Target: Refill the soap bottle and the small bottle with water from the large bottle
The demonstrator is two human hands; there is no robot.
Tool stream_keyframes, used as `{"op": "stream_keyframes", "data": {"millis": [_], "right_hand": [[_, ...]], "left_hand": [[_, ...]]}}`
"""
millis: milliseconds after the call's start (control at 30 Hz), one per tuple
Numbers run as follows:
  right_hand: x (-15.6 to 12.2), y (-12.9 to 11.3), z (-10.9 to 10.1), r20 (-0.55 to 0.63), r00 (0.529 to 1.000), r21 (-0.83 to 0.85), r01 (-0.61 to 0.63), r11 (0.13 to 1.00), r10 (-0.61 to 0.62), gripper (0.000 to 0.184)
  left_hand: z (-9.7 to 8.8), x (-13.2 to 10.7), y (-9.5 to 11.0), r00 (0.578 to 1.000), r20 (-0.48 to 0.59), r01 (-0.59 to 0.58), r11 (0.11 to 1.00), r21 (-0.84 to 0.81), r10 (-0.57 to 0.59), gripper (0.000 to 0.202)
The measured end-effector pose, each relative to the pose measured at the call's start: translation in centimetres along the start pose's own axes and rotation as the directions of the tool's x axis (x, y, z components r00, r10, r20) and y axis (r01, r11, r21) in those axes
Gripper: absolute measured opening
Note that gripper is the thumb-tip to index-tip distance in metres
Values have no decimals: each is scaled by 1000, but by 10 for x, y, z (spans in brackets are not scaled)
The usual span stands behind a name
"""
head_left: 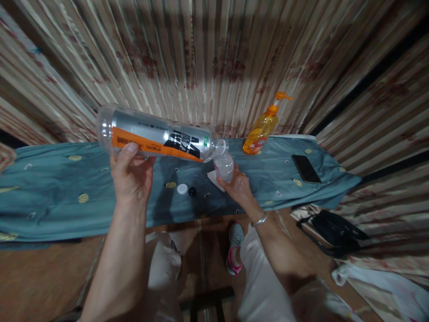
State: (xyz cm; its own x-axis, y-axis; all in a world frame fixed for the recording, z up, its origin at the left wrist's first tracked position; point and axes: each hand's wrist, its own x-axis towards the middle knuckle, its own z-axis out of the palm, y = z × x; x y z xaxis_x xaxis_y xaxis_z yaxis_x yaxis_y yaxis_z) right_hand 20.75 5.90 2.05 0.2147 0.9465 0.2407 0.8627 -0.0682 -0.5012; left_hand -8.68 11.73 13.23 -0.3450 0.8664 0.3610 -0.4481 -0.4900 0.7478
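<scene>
My left hand (130,172) is wrapped round a large clear bottle with a silver and orange label (157,136), held tipped almost flat, its open mouth pointing right. That mouth rests against the top of a small clear bottle (224,165), which my right hand (238,185) grips upright just above the teal cloth (50,192). A white cap (182,188) and a black cap (192,191) lie on the cloth between my hands. A white paper scrap (213,177) sits beside the small bottle.
An orange pump soap bottle (261,129) stands at the back of the cloth. A black phone (305,168) lies flat to the right. A black bag (335,230) and a white plastic bag (385,286) lie on the floor at right. Striped curtains (214,58) hang behind.
</scene>
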Motion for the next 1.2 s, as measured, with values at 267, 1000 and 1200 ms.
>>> {"op": "stream_keyframes", "data": {"millis": [267,1000,1200], "right_hand": [[0,4,5,-35,999,-25,27,999,-28,75],[-1,-4,0,-13,1000,-23,-10,1000,10,73],[0,-1,1,-9,1000,10,-10,1000,10,75]], "left_hand": [[-4,3,2,999,52,-3,999,37,1,65],[5,2,5,997,69,-20,1000,21,19,79],[1,5,2,995,88,-43,999,15,42,78]]}}
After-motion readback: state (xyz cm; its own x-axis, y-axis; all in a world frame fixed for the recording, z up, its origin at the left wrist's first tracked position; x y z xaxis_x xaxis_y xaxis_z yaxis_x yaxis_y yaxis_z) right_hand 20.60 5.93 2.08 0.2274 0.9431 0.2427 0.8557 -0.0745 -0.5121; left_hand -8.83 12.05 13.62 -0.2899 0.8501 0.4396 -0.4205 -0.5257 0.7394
